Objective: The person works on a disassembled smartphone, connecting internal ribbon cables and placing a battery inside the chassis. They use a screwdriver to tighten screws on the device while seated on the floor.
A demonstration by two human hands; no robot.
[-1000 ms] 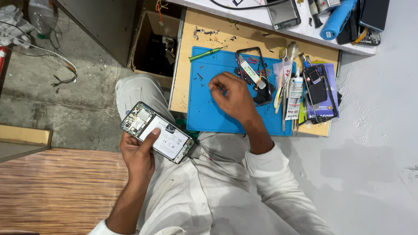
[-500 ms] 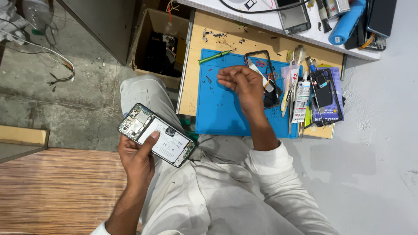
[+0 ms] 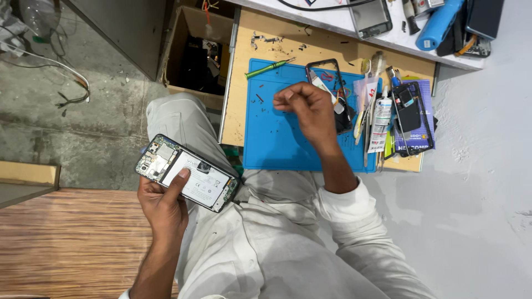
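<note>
My left hand (image 3: pixel 163 207) grips the opened phone (image 3: pixel 187 173) — long axis slanting toward the blue mat (image 3: pixel 277 138). My right hand (image 3: pixel 310 108) hovers above that mat, fingertips pinched — perhaps on a screw, I can't tell.

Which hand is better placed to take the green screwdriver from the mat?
Right. The right hand hovers over the blue mat, near the green screwdriver. The left hand is busy holding the opened phone over the lap.

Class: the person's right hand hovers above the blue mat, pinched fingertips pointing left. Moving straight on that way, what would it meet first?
Probably the green-handled screwdriver by the blue mat's upper left corner, though height is unclear; the right hand may pass it.
</note>
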